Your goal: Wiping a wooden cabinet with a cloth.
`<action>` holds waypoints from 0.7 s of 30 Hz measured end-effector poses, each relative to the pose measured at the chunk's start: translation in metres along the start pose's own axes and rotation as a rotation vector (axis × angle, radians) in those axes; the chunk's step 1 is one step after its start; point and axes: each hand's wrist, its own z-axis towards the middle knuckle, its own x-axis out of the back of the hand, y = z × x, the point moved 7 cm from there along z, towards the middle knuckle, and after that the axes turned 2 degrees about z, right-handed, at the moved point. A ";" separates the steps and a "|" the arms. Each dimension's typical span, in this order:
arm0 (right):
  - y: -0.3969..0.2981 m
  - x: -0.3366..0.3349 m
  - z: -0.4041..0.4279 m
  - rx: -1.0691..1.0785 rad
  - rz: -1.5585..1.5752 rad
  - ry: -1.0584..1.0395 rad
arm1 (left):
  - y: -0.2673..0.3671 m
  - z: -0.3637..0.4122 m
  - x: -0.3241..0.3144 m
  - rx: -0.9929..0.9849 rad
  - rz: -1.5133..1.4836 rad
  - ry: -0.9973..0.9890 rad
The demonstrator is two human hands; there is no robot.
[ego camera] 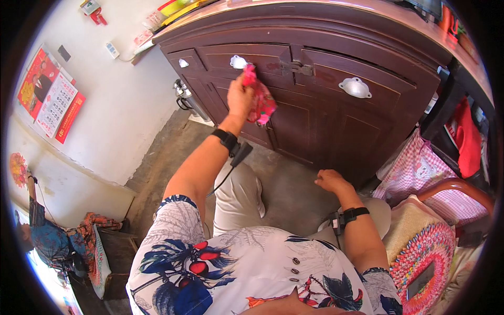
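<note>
My left hand [241,97] is closed around a pink and red patterned cloth [263,103], which hangs down in front of a dark brown wooden cabinet [293,114]. The cloth's top edge is beside a silver cup-shaped drawer pull [238,62]. Right of it, a metal hasp [301,68] sits between two drawers, and a larger silver drawer pull [355,87] is farther right. My right hand [330,180] is low, above my right knee and near the cabinet's base, with its fingers loosely curled and no object visible in it.
A metal flask [190,101] stands on the floor left of the cabinet. At the right are a pink checked cloth [417,165] and a chair with a crocheted cover [427,252] bearing a phone [420,280]. Another person [51,240] is at the far left, one arm raised to the wall.
</note>
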 end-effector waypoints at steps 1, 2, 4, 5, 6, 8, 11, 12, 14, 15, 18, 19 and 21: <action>0.002 -0.001 0.002 0.015 -0.001 0.011 | -0.022 0.015 0.006 0.074 0.024 0.024; 0.004 -0.003 0.004 0.023 0.001 0.021 | -0.028 0.026 0.013 0.111 0.055 0.068; 0.002 -0.001 0.000 0.012 0.006 0.015 | -0.021 0.045 0.027 0.146 0.104 0.141; 0.002 0.000 -0.001 0.002 0.008 0.011 | -0.017 0.053 0.032 0.149 0.104 0.139; 0.003 -0.001 -0.001 -0.003 0.008 0.010 | -0.013 0.060 0.032 0.132 0.137 0.101; 0.009 -0.002 -0.002 -0.021 0.021 0.003 | -0.007 0.066 0.033 0.129 0.228 0.062; -0.003 0.004 -0.006 -0.031 0.006 -0.019 | -0.041 0.074 0.057 0.227 0.400 0.177; -0.001 0.003 -0.005 -0.032 0.007 -0.020 | -0.051 0.078 0.066 0.287 0.361 0.217; 0.000 0.002 -0.004 0.005 0.012 0.015 | -0.061 0.081 0.072 0.285 0.239 0.329; 0.000 0.002 -0.003 0.007 0.012 0.011 | -0.055 0.083 0.074 0.247 0.222 0.374; -0.003 0.001 -0.001 0.013 -0.009 -0.002 | -0.025 0.084 0.026 0.025 0.398 0.037; 0.002 0.000 -0.002 -0.002 -0.009 -0.003 | 0.011 0.059 0.011 -0.081 0.410 0.146; -0.002 0.003 -0.004 0.001 -0.011 -0.001 | 0.038 0.031 0.005 -0.146 0.369 0.056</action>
